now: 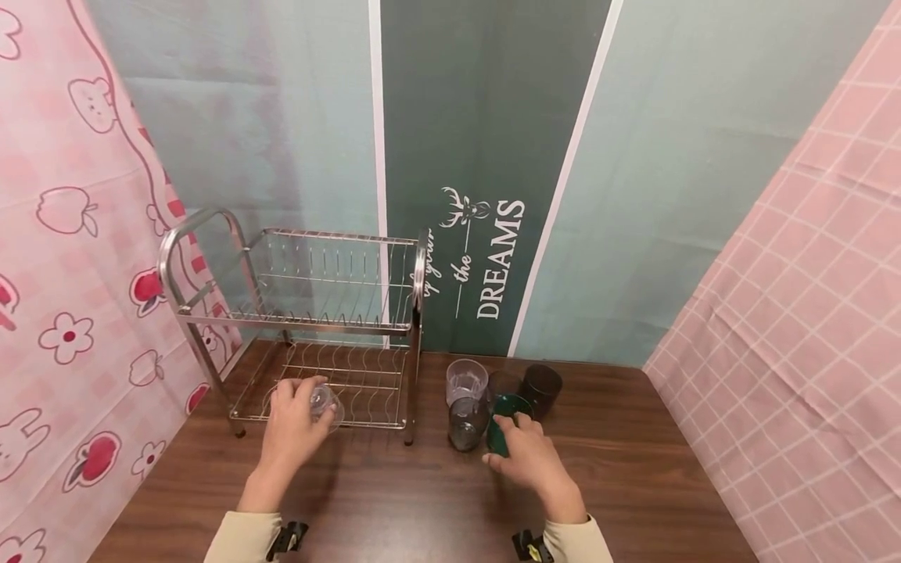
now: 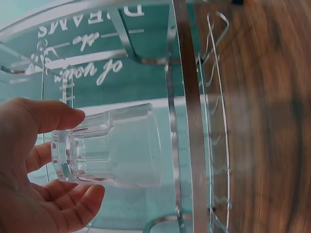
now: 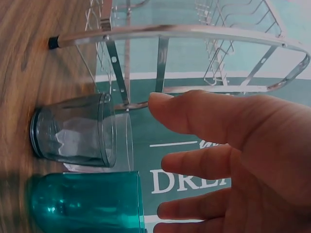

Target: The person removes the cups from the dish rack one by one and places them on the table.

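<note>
My left hand (image 1: 296, 426) grips a clear glass (image 2: 116, 145) by its thick base, thumb on one side and fingers on the other. The glass is upside down, its mouth towards the lower tier of the metal dish rack (image 1: 303, 322); contact with the wires cannot be told. Beside a teal glass (image 3: 90, 201) is my right hand (image 1: 531, 457), fingers spread and nothing between them. In the right wrist view the fingers stand above the glass rims. A smoky grey glass (image 3: 73, 131) stands upright left of the teal one.
Behind these stand another clear glass (image 1: 466, 379), a brownish glass (image 1: 503, 381) partly hidden, and a dark glass (image 1: 543, 387). They share the wooden table (image 1: 619, 469) with the two-tier rack. Printed cloths hang at the back (image 1: 486, 102) and both sides.
</note>
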`<action>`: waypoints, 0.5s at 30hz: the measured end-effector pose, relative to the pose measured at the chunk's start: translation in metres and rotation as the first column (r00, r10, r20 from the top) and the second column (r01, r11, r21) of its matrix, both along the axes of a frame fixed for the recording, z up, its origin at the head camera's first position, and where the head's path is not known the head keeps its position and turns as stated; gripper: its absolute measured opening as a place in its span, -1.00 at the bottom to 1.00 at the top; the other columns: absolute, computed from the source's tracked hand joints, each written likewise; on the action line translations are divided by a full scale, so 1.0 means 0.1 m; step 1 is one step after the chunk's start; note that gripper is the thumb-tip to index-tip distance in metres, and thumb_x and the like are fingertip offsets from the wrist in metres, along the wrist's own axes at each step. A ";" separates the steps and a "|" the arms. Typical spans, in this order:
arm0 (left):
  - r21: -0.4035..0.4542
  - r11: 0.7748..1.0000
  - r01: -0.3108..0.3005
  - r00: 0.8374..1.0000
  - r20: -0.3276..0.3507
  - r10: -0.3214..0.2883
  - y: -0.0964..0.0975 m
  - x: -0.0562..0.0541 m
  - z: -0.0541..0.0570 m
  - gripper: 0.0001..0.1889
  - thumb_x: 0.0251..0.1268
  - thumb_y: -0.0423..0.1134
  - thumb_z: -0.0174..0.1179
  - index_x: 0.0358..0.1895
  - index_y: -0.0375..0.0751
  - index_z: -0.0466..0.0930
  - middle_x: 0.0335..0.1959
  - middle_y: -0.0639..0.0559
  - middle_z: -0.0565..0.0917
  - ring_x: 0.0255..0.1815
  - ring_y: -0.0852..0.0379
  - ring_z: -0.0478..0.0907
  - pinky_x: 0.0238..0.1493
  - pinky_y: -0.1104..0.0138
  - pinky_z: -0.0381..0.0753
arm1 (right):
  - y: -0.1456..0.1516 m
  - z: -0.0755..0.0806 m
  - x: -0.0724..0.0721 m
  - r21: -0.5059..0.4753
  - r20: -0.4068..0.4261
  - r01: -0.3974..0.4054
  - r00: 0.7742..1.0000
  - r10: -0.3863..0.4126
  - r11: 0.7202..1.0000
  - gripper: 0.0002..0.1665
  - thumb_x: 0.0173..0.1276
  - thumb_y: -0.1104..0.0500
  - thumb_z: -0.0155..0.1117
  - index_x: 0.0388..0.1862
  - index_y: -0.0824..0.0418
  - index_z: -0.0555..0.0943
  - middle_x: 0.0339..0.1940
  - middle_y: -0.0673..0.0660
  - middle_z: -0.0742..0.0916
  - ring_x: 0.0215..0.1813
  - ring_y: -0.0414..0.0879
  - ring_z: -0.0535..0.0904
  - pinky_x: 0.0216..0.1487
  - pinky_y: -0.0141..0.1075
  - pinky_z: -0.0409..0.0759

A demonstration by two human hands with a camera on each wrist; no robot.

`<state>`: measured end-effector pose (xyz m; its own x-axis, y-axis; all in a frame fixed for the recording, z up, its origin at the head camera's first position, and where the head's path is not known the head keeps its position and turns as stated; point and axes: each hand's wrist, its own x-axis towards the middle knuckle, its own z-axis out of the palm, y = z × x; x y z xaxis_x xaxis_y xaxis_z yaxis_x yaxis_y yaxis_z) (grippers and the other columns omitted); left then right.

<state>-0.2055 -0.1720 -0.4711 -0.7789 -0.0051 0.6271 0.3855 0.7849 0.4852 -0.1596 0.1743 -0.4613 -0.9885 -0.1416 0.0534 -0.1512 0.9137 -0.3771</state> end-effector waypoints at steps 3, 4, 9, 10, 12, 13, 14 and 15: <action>0.010 1.000 0.015 1.000 -0.006 -0.015 0.08 0.03 -0.02 -0.53 -0.25 -0.40 0.41 -0.11 -0.33 0.55 -0.25 -0.28 0.38 -0.22 -0.24 0.33 -0.30 -0.03 0.38 | -0.03 -0.01 0.02 -0.011 -0.004 -0.013 1.000 0.013 1.000 -0.26 0.09 -0.03 0.40 0.20 0.30 0.46 0.14 0.50 0.41 0.13 0.42 0.33 -0.05 0.25 0.35; 0.015 1.000 0.017 1.000 -0.006 -0.017 0.10 0.04 -0.03 -0.53 -0.26 -0.40 0.42 -0.12 -0.32 0.56 -0.25 -0.27 0.38 -0.22 -0.23 0.34 -0.30 -0.03 0.38 | -0.04 -0.02 0.03 -0.012 -0.010 -0.015 1.000 0.015 1.000 -0.26 0.09 -0.03 0.40 0.20 0.30 0.46 0.14 0.50 0.42 0.13 0.42 0.33 -0.05 0.25 0.35; 0.060 0.998 0.036 0.999 0.011 -0.037 0.20 0.09 -0.08 -0.53 -0.30 -0.38 0.45 -0.14 -0.27 0.59 -0.26 -0.19 0.40 -0.20 -0.17 0.37 -0.28 0.02 0.39 | -0.07 -0.07 0.08 -0.008 -0.068 -0.016 0.998 0.015 1.000 -0.31 0.08 0.00 0.41 0.16 0.29 0.49 0.09 0.47 0.46 0.09 0.39 0.38 -0.07 0.23 0.38; 0.072 0.997 0.035 0.999 0.017 -0.036 0.22 0.10 -0.09 -0.53 -0.31 -0.38 0.45 -0.14 -0.25 0.59 -0.26 -0.17 0.41 -0.20 -0.15 0.37 -0.28 0.04 0.39 | -0.08 -0.08 0.09 -0.016 -0.080 -0.018 0.997 0.017 1.000 -0.31 0.07 0.00 0.41 0.15 0.29 0.50 0.08 0.46 0.47 0.08 0.39 0.39 -0.08 0.22 0.39; 0.102 0.994 0.039 0.999 0.024 -0.042 0.26 0.12 -0.10 -0.52 -0.31 -0.37 0.46 -0.14 -0.23 0.60 -0.25 -0.14 0.41 -0.20 -0.10 0.39 -0.28 0.05 0.40 | -0.10 -0.11 0.10 -0.036 -0.099 -0.026 0.995 0.022 0.999 -0.33 0.07 0.01 0.40 0.14 0.28 0.51 0.08 0.45 0.48 0.08 0.36 0.40 -0.07 0.22 0.39; 0.118 0.992 0.039 0.999 0.024 -0.042 0.28 0.13 -0.11 -0.52 -0.31 -0.37 0.47 -0.14 -0.22 0.60 -0.24 -0.13 0.41 -0.21 -0.08 0.39 -0.29 0.06 0.41 | -0.11 -0.12 0.11 -0.048 -0.107 -0.033 0.994 0.028 0.998 -0.34 0.07 0.02 0.40 0.13 0.27 0.51 0.07 0.44 0.49 0.08 0.35 0.40 -0.07 0.21 0.39; 0.134 0.990 0.040 0.999 0.022 -0.043 0.29 0.14 -0.11 -0.52 -0.32 -0.37 0.47 -0.14 -0.22 0.60 -0.24 -0.12 0.42 -0.22 -0.06 0.40 -0.29 0.07 0.41 | -0.12 -0.14 0.12 -0.062 -0.118 -0.042 0.992 0.035 0.997 -0.35 0.07 0.02 0.40 0.13 0.27 0.52 0.07 0.43 0.49 0.08 0.34 0.40 -0.06 0.20 0.40; 0.151 0.988 0.044 0.999 0.018 -0.047 0.31 0.15 -0.12 -0.52 -0.32 -0.37 0.47 -0.14 -0.22 0.60 -0.24 -0.12 0.42 -0.23 -0.05 0.40 -0.28 0.07 0.42 | -0.13 -0.15 0.12 -0.074 -0.130 -0.049 0.991 0.039 0.996 -0.36 0.07 0.03 0.40 0.12 0.27 0.52 0.07 0.41 0.50 0.08 0.32 0.41 -0.06 0.18 0.40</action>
